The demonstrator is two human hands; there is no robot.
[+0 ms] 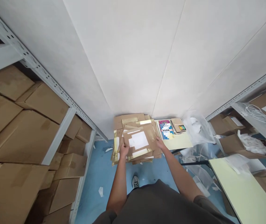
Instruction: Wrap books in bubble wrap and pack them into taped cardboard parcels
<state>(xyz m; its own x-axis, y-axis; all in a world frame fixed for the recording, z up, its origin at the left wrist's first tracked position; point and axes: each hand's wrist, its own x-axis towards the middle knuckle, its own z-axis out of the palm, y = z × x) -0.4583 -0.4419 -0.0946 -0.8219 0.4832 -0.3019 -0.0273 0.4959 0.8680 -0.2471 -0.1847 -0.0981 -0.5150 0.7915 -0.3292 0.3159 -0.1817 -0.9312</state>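
Note:
Both my hands grip a flat piece of brown cardboard (150, 137) with a white paper label and yellowish tape along its edges. My left hand (123, 150) is closed on its lower left side. On the right edge, my right hand (160, 143) is closed round it. Below and behind it lies a stack of flattened cardboard (119, 121), many pieces with tape strips; the held piece hides much of the stack. Whether the held piece still touches the stack, I cannot tell.
To the right, books (166, 129) lie on a pale table (181, 141). Clear plastic bags (198, 129) hang beside it. Shelves of cardboard boxes (21, 133) stand at left, with more at right. Another pale tabletop (240, 189) is at lower right. Paper scraps (100, 191) lie on the blue floor.

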